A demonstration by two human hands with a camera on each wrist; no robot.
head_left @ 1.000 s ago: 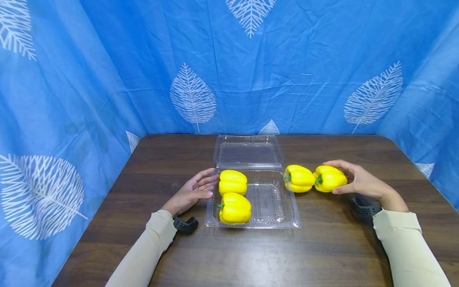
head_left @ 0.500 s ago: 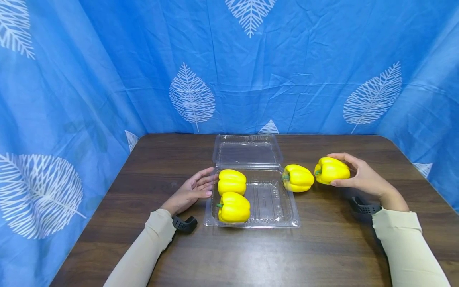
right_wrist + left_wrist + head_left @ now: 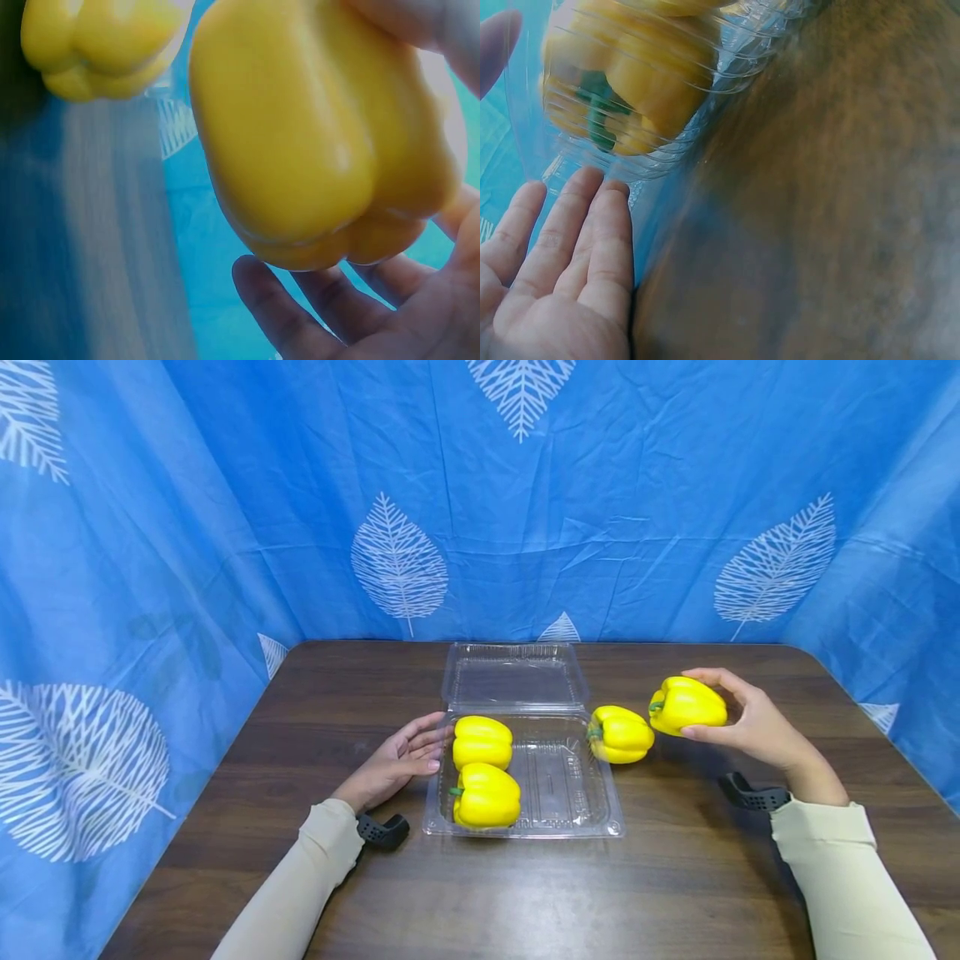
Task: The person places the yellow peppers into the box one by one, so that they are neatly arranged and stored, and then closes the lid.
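Note:
My right hand (image 3: 757, 727) grips a yellow bell pepper (image 3: 687, 705) between thumb and fingers, raised over the table to the right of a clear plastic clamshell box (image 3: 562, 785). In the right wrist view this bell pepper (image 3: 300, 135) fills the middle. Another yellow bell pepper (image 3: 621, 735) lies at the box's right rim, its stem pointing left. Inside the box's left half are two more, a rear bell pepper (image 3: 482, 742) and a front bell pepper (image 3: 486, 796). My left hand (image 3: 396, 760) rests beside the box's left wall, fingers extended, fingertips at the plastic in the left wrist view.
The box's hinged lid (image 3: 516, 677) lies folded back toward the far edge of the brown wooden table (image 3: 337, 685). A blue curtain (image 3: 637, 485) with white leaf prints hangs behind and around the table. Each wrist wears a black band (image 3: 382, 832).
My right hand has lifted its bell pepper up off the table, away from the neighbouring one, then shifted slightly left. My left hand and the peppers in the box have stayed put.

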